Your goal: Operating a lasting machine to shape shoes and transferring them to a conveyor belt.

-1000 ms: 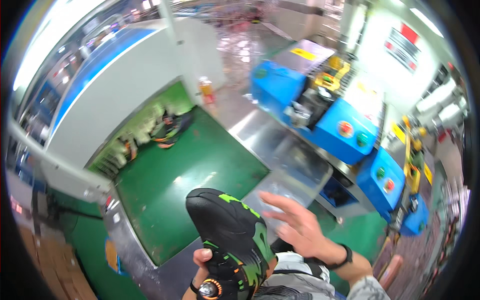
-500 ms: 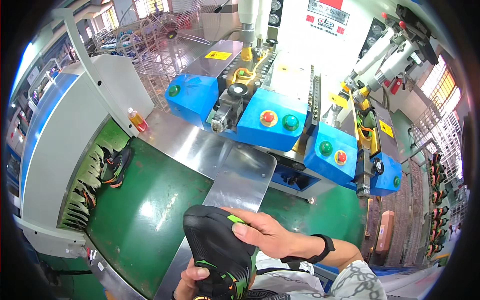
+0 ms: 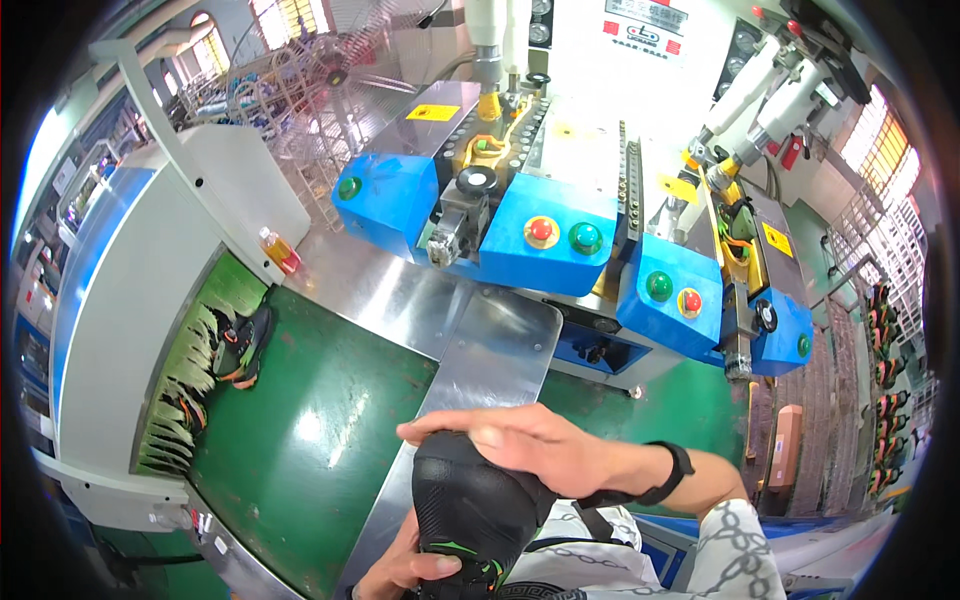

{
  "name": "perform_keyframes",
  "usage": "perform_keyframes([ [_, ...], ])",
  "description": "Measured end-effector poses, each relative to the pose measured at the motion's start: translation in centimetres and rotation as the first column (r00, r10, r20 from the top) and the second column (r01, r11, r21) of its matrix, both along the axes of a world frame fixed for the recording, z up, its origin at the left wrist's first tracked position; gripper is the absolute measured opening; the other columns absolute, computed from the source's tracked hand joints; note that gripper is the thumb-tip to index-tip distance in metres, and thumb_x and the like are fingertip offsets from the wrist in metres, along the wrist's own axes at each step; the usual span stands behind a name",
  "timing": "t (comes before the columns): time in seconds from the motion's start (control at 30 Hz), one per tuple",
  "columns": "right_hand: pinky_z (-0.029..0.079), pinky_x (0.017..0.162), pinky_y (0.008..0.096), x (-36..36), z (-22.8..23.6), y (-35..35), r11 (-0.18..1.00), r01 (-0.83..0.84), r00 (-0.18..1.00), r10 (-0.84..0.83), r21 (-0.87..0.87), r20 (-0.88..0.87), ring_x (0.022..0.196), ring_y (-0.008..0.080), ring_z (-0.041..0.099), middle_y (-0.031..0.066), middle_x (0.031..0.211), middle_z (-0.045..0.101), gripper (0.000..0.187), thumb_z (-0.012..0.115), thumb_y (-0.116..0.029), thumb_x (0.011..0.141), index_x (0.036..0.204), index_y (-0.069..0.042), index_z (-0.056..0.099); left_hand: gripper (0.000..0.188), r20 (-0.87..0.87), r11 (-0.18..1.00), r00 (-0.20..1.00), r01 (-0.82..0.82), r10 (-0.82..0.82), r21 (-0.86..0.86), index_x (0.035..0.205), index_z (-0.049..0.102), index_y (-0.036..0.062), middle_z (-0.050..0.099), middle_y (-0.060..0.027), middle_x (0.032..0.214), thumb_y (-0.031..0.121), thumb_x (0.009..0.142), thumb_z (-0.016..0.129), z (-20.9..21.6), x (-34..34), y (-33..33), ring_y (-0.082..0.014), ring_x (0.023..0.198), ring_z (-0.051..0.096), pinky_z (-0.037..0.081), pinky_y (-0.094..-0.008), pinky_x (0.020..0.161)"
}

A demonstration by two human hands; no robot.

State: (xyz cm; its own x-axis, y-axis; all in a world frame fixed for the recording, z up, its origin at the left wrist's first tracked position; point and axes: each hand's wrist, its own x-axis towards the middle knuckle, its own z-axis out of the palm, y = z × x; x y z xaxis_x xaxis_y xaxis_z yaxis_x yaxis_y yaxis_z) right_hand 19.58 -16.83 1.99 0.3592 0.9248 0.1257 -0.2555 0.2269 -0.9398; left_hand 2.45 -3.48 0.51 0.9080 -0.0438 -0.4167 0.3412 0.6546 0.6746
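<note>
A black sports shoe (image 3: 468, 500) with green and orange accents is held up in front of me. Its rounded dark end points away from me, and its laced part faces my body. My left hand (image 3: 412, 565) grips the near part from the left, thumb across the upper; its other fingers are partly hidden. Over the far end curves my right hand (image 3: 530, 445), a black band on its wrist. Those fingers lie across the tip, with the thumb pressed on the upper. Just beyond the shoe is a bare metal ledge (image 3: 495, 375).
Left of me, a green conveyor belt (image 3: 320, 440) carries another black shoe (image 3: 243, 348) beside a machine's fringed opening (image 3: 180, 400). Ahead stands a machine with blue button boxes (image 3: 550, 235). A bottle (image 3: 280, 250) stands on the metal surface. Shoes hang on a rack (image 3: 888, 400) at right.
My right hand has slid from the shoe's side over its far end, covering the green patch. The shoe has shifted slightly right and nearer to me.
</note>
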Motion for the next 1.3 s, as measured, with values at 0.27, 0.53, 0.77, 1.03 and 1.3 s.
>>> perform_keyframes([
  [0.27,0.047,0.082,0.03,-0.6,0.8,-0.1,0.999,0.043,0.966,-0.036,-0.021,0.257,0.094,0.018,0.06,0.0129,0.103,0.065,0.04,0.044,-0.032,0.101,0.121,0.0,0.055,0.096,-0.029,0.981,0.988,0.147,-0.152,-0.129,0.14,0.021,0.0028,0.045,-0.0173,0.127,0.026,0.06,0.068,-1.4,-0.7,0.5,-0.0268,0.115,0.052,0.045,-0.0376,0.096],
  [0.53,0.046,0.088,0.0355,0.1,0.4,2.0,0.973,-0.002,0.979,0.048,-0.232,0.196,0.101,0.0265,0.06,0.0156,0.112,0.064,0.045,0.046,-0.035,0.1,0.122,0.003,0.053,0.065,-0.029,0.995,0.999,-0.015,0.013,-0.095,0.126,0.035,0.0032,0.052,-0.0138,0.112,0.025,0.072,0.063,-1.6,-1.9,0.1,-0.0246,0.102,0.056,0.048,-0.0358,0.087],
  [0.77,0.034,0.107,0.0415,-5.7,-4.6,-2.7,0.922,0.387,0.764,-0.319,-0.004,0.561,0.134,0.0352,0.038,0.0255,0.145,0.035,0.072,0.056,-0.042,0.092,0.142,0.004,0.03,0.04,0.04,0.962,0.965,-0.255,0.26,-0.096,0.114,0.047,0.0035,0.058,-0.0108,0.099,0.024,0.082,0.059,-5.5,-0.9,1.2,-0.0226,0.091,0.06,0.05,-0.0342,0.08],
  [1.03,0.029,0.108,0.0508,-7.9,-6.0,-6.1,0.895,0.441,0.644,-0.367,0.066,0.671,0.128,0.0488,0.036,0.032,0.138,0.035,0.085,0.063,-0.013,0.075,0.144,0.004,0.016,0.023,0.349,0.913,0.873,-0.218,0.34,-0.344,0.102,0.058,0.0046,0.063,-0.007,0.085,0.026,0.093,0.053,-4.5,6.9,-1.0,-0.0202,0.078,0.063,0.053,-0.032,0.071],
  [1.3,0.044,0.094,0.0375,5.5,-7.2,-23.9,0.837,0.483,0.859,-0.395,-0.257,0.327,0.116,0.0286,0.055,0.0188,0.124,0.056,0.071,0.069,-0.031,0.083,0.136,0.001,0.036,0.04,0.235,0.755,0.926,-0.376,0.294,0.537,0.124,0.052,0.0,0.064,-0.011,0.109,0.024,0.092,0.054,-0.8,18.2,-19.4,-0.0265,0.1,0.063,0.048,-0.0392,0.09],
])
